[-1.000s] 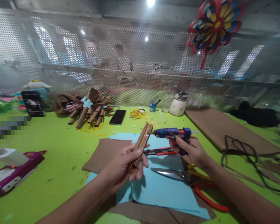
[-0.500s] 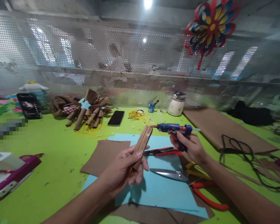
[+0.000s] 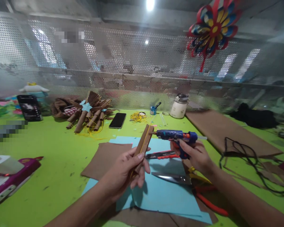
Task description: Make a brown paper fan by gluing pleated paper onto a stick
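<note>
In my left hand [image 3: 133, 167] is a folded strip of brown paper [image 3: 144, 140], pinched under the thumb and tilted upward. A yellow string [image 3: 145, 138] runs along its length. My right hand [image 3: 194, 153] grips a dark blue glue gun [image 3: 172, 135], its nozzle pointing left at the strip's upper right edge; I cannot tell whether it touches. Behind and below the hands lie a red and black utility knife [image 3: 163, 154] and red-handled scissors [image 3: 172, 178] on light blue paper [image 3: 161, 197].
Brown paper sheets lie left [image 3: 106, 157] and far right [image 3: 227, 130]. Further back are rolled brown paper bundles [image 3: 85, 116], a phone [image 3: 117, 120], tangled yellow string [image 3: 137, 117] and a white bottle [image 3: 178, 107]. A purple power strip [image 3: 16, 176] sits left; black cord [image 3: 241, 151] loops right.
The glue gun has shifted slightly right and down, its nozzle now lower along the strip's edge. The strip has turned a little in my left hand.
</note>
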The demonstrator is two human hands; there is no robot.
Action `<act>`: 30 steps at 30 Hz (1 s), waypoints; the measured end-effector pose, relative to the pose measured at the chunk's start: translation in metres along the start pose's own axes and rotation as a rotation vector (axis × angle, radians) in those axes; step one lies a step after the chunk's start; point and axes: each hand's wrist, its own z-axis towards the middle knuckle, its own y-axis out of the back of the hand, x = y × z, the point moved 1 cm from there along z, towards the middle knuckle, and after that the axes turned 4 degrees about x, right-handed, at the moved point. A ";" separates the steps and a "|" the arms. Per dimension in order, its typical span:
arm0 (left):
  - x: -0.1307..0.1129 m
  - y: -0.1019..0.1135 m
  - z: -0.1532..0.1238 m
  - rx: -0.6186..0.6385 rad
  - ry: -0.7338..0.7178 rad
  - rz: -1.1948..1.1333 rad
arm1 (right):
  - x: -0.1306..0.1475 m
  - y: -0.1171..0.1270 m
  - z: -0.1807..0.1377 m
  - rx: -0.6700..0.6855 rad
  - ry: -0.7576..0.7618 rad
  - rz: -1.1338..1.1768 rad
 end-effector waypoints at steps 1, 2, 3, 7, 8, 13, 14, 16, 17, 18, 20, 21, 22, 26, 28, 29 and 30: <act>0.000 0.000 0.000 0.002 0.002 -0.003 | -0.002 0.001 0.000 -0.006 0.004 0.006; 0.000 0.000 0.000 0.006 0.002 -0.007 | -0.003 0.001 0.001 -0.014 0.009 0.027; 0.000 0.000 -0.001 0.012 0.002 -0.009 | -0.004 0.001 0.002 -0.022 0.015 0.052; 0.002 0.000 -0.002 0.033 0.000 -0.024 | -0.005 0.002 0.005 -0.035 0.011 0.110; 0.002 0.001 -0.003 0.035 0.004 -0.030 | -0.006 0.002 0.005 -0.037 0.008 0.113; 0.002 0.002 -0.003 0.033 0.010 -0.045 | -0.010 0.002 0.005 -0.050 0.010 0.115; 0.002 0.002 -0.002 0.029 0.005 -0.043 | -0.011 0.003 0.005 -0.051 0.011 0.111; 0.002 0.002 -0.002 0.020 0.000 -0.039 | -0.013 0.004 0.006 -0.062 0.018 0.103; 0.002 0.002 -0.002 0.018 0.000 -0.039 | -0.013 0.005 0.007 -0.077 0.023 0.100; 0.002 0.002 -0.001 0.020 0.002 -0.039 | -0.014 0.007 0.008 -0.094 0.026 0.098; 0.002 0.001 -0.001 0.021 0.006 -0.040 | -0.013 0.009 0.010 -0.125 0.023 0.096; 0.002 0.001 -0.001 0.020 0.006 -0.040 | -0.012 0.010 0.010 -0.135 0.020 0.094; 0.002 0.001 -0.001 0.015 0.003 -0.039 | -0.010 0.011 0.010 -0.139 0.020 0.092; 0.002 0.002 -0.001 -0.011 -0.010 -0.021 | 0.003 0.005 0.007 -0.119 0.048 0.104; 0.002 0.001 0.000 -0.013 -0.011 -0.012 | 0.006 0.001 0.004 -0.092 0.046 0.098; 0.002 0.001 0.000 -0.011 -0.010 -0.009 | 0.006 0.000 0.003 -0.081 0.041 0.089; 0.002 0.001 0.000 -0.007 -0.007 -0.007 | 0.006 0.000 0.003 -0.072 0.035 0.078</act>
